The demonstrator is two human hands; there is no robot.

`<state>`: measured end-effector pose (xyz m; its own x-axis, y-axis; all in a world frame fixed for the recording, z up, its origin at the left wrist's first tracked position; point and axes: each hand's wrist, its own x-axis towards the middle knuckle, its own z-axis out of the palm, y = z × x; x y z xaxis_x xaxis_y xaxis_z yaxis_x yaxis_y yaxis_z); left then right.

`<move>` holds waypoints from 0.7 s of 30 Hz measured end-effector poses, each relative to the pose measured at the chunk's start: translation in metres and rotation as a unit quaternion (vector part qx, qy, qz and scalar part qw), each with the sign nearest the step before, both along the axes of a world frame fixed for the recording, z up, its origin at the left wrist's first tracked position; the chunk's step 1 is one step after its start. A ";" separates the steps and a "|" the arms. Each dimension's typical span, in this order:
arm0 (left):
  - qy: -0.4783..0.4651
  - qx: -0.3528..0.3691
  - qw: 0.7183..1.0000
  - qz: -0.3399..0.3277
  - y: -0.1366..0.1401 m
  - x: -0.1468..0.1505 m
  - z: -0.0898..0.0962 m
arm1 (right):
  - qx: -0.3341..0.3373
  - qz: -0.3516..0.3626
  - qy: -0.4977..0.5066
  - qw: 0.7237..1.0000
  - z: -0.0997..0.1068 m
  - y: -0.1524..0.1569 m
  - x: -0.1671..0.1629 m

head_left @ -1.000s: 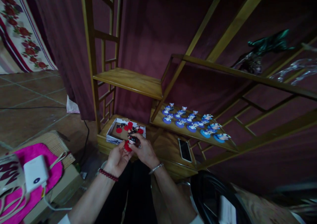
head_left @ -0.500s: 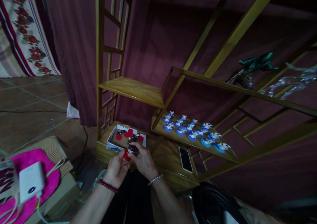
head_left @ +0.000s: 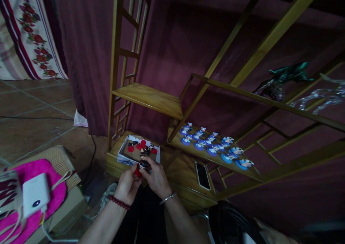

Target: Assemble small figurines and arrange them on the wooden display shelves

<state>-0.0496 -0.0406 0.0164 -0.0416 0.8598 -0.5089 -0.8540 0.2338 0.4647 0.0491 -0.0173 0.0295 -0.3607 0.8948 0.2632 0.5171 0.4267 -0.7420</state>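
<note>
Between my two hands is a small black-haired figurine with a red round base. My left hand pinches the red base from the left. My right hand has its fingers closed on the figurine's upper part. Just beyond my hands stands a shallow open cardboard box with white printed sides. Inside it lie several red discs and small black figurines. The fingers partly cover the figurine, so how it joins the base is hard to make out.
Several purple- and blue-based figurines stand in rows on the wooden shelf at right. A tablet or phone lies on the lower board. A white power bank rests on pink cloth at left. Glassy ornaments stand higher up.
The view has shifted slightly, so the shelf appears a little further right. Both hands stay together on the figurine and its red base, which is tilted a little differently.
</note>
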 end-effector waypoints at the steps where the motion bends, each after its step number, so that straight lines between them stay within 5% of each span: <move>1: 0.003 -0.001 1.000 0.003 0.000 0.000 -0.001 | -0.001 -0.007 0.002 1.000 -0.002 0.000 -0.001; 14: 0.043 -0.007 0.999 0.030 0.000 0.006 0.001 | 0.000 -0.087 0.008 0.996 -0.015 -0.001 -0.012; 21: 0.018 0.014 1.000 0.010 0.004 0.003 -0.005 | -0.002 -0.063 0.016 0.998 -0.011 0.000 -0.009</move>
<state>-0.0471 -0.0365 0.0114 -0.0776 0.8723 -0.4827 -0.8407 0.2031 0.5020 0.0405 -0.0174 0.0183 -0.2370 0.9333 0.2696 0.5432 0.3574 -0.7597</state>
